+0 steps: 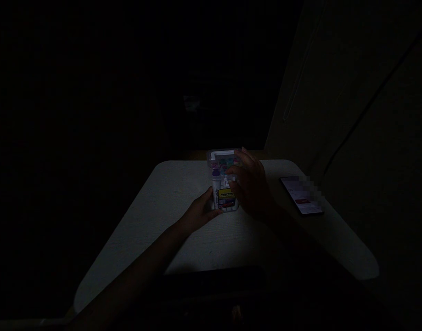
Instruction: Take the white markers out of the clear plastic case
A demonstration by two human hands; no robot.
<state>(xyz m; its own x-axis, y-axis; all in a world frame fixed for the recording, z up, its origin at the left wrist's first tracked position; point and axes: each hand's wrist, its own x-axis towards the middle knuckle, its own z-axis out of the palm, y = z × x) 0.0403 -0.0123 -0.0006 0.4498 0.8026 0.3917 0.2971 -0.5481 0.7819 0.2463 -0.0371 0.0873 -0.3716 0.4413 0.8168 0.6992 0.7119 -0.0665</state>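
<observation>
over the desk (pixel 155 207), the clear case (pixel 226 198) is held by half-closed fingers of the left hand (pixel 198 213) and touched near its top by bent fingers of the right hand (pixel 254 189), so steady support seems needed for any move.

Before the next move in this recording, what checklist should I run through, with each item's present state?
1. Left hand on the clear case: ok, at its lower left.
2. Right hand on the case: ok, fingers over its upper right.
3. Case upright: ok.
4. Case lid fully latched: cannot tell, dark and partly covered by the fingers.
5. Phone apart from both hands: ok, flat on the table, to the right.
6. Lighting: not ok, very dim.
</observation>
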